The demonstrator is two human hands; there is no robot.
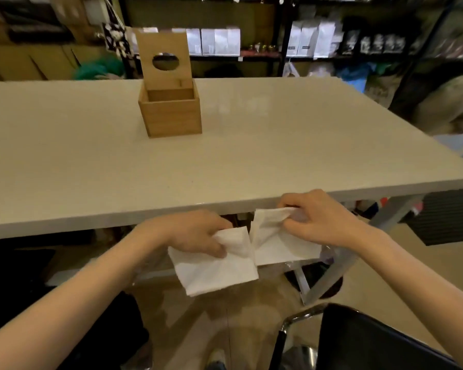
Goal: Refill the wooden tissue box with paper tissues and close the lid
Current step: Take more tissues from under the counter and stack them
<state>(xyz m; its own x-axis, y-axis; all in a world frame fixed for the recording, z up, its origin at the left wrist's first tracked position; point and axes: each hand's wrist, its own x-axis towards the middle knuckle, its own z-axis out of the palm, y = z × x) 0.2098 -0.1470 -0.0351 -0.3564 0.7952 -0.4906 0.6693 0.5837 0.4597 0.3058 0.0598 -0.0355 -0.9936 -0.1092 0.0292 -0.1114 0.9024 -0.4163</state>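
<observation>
The wooden tissue box stands on the white table toward the far left, its hinged lid upright with an oval hole in it. The inside of the box looks empty from here. In front of the table's near edge, below tabletop height, my left hand pinches one stack of white paper tissues. Beside it, my right hand grips a second white tissue stack. The two stacks touch at their inner edges.
A black chair with a chrome frame stands at the lower right. The table's grey legs run under the top. Dark shelves with white bags line the back wall, cardboard at the far left.
</observation>
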